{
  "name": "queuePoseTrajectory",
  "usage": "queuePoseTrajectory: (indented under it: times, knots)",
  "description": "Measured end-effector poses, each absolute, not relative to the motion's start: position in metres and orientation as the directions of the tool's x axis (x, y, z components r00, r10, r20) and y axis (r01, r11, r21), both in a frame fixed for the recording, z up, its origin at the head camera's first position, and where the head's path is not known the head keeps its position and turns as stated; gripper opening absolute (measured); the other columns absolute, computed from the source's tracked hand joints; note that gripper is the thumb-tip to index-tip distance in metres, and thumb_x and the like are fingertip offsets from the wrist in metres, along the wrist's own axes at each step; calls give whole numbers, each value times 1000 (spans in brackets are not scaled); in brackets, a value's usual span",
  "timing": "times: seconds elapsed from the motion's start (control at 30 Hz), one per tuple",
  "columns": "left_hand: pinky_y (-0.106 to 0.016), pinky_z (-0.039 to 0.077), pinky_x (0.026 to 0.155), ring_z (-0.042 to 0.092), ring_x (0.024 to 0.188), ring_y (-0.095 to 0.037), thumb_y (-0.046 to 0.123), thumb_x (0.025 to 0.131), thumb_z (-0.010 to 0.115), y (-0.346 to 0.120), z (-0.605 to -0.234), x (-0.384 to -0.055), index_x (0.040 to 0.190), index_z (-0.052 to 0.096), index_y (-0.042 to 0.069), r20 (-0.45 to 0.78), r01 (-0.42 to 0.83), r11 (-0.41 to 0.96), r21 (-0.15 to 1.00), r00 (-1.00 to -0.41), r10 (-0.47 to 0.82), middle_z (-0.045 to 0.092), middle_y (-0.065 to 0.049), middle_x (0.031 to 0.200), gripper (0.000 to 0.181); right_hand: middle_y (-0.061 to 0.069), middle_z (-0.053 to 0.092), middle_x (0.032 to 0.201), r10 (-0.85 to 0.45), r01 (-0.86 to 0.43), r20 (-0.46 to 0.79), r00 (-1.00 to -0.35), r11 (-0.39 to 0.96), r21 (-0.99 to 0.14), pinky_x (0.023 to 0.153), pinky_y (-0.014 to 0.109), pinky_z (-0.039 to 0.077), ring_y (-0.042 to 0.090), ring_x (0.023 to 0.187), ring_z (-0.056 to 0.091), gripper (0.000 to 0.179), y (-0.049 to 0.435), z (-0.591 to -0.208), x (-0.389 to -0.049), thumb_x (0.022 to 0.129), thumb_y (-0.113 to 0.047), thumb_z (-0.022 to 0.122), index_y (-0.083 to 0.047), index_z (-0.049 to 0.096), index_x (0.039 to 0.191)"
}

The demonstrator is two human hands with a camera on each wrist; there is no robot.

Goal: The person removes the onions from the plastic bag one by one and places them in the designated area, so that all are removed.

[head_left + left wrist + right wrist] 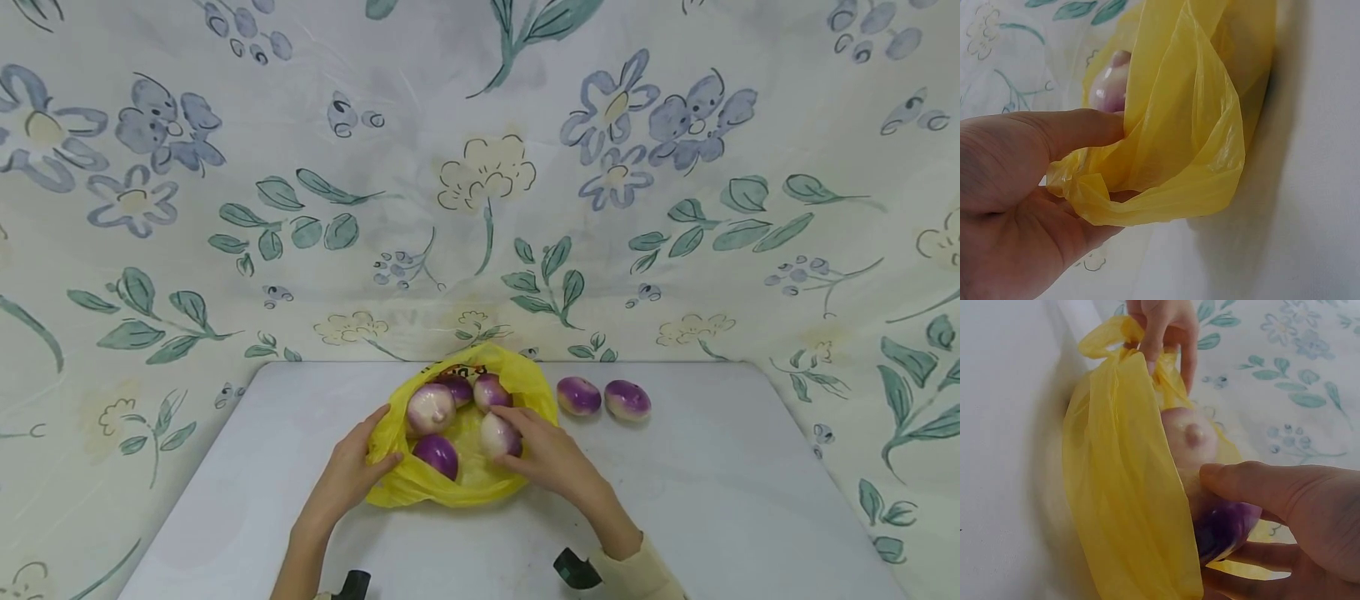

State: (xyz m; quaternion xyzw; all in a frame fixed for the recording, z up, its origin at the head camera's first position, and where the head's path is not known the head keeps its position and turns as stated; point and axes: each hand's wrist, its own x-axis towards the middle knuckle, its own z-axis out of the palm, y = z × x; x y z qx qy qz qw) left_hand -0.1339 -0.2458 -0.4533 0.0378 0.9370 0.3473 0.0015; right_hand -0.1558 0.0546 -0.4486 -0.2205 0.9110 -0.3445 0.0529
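A yellow plastic bag [465,492] sits with its mouth spread on the white table, several purple-and-white onions inside. My left hand [358,467] pinches the bag's left rim between thumb and fingers, the film bunched in its grip in the left wrist view. Inside the bag's right side, my right hand [551,446] holds an onion [498,437] with the thumb on its near side and the fingers over its far side. Nearby in the bag are a pale onion [431,408], a deep purple onion [435,456], and another onion [491,390] behind the held one.
Two purple onions, a left one [578,396] and a right one [627,401], lie on the white table [697,492] just right of the bag. Behind the table's far edge hangs a floral cloth [412,183].
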Motion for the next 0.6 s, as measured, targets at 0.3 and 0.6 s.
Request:
queuePoseTrajectory:
  times: [0.3,0.6]
  knots:
    - [-58,39,111,43,136,-44,15,90,69,-246,-454,-135,151,32,5,17,65,755,652,-997,71,42,-23,151,73,10,54,144,-435,-382,87,-896,657,-650,104,51,49,31,127,56,66,64,-449,-154,88,-35,72,-25,43,147]
    - [-57,43,108,49,131,-43,14,88,71,-246,-457,-135,150,34,3,64,110,761,639,-994,90,47,-24,147,73,6,51,146,-429,-365,76,-900,645,-671,107,51,47,30,132,52,67,74,-446,-150,88,-35,72,-25,43,148]
